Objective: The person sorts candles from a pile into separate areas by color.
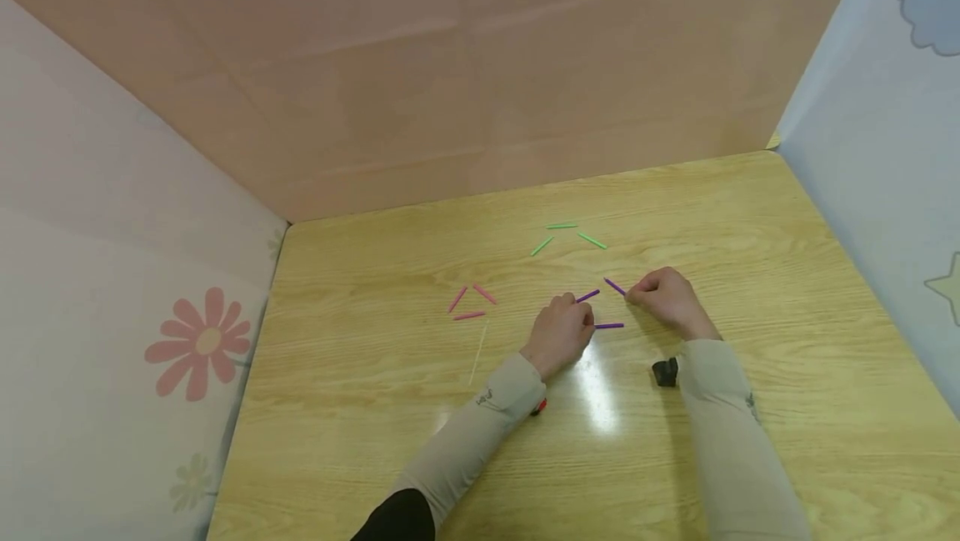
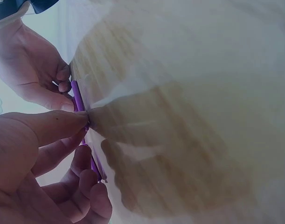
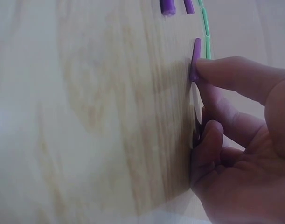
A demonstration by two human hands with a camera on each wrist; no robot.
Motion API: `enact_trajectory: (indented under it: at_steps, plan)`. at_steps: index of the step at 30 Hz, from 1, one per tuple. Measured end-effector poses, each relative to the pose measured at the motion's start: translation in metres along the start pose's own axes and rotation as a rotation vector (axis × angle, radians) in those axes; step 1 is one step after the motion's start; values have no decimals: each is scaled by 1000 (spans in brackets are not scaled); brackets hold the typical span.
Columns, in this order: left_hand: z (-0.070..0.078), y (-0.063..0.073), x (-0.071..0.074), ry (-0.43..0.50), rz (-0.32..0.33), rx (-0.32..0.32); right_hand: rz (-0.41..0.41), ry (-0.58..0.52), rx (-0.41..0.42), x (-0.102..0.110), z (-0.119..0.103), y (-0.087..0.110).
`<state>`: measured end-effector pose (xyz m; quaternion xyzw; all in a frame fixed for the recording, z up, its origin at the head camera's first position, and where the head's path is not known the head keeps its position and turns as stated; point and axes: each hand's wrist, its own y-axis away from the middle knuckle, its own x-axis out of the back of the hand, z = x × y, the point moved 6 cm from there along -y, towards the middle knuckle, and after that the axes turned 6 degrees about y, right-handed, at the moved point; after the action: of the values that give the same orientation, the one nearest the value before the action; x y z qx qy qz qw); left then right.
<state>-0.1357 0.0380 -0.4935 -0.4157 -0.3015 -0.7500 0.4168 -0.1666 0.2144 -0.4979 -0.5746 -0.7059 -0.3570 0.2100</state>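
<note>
Three short purple sticks lie in a loose triangle on the wooden table [image 1: 360,299]. My left hand [image 1: 561,334] is low over the table, its thumb and a finger pinching the left end of the near purple stick [image 1: 609,326]. The far-left purple stick [image 1: 588,296] shows partly past this hand's knuckles. With thumb and forefinger my right hand [image 1: 670,301] pinches the lower right end of the third purple stick [image 3: 196,56]. Its other fingers curl beneath, close to the tabletop.
Three pink sticks [image 1: 470,316] form a loose triangle to the left, and three green sticks [image 1: 562,226] another farther back. A thin pale strip [image 1: 478,353] lies beside my left sleeve. A brown panel [image 1: 465,91] closes the back; patterned walls [image 1: 97,274] flank the table.
</note>
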Motion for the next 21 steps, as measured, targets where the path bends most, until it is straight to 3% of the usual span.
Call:
enact_trajectory:
  at_steps: [15, 21]
  plan:
    - [0, 1, -1, -4, 13, 30, 10, 19, 8, 4, -3, 0]
    - [1, 16, 8, 51, -4, 11, 8, 12, -5, 9, 4, 6]
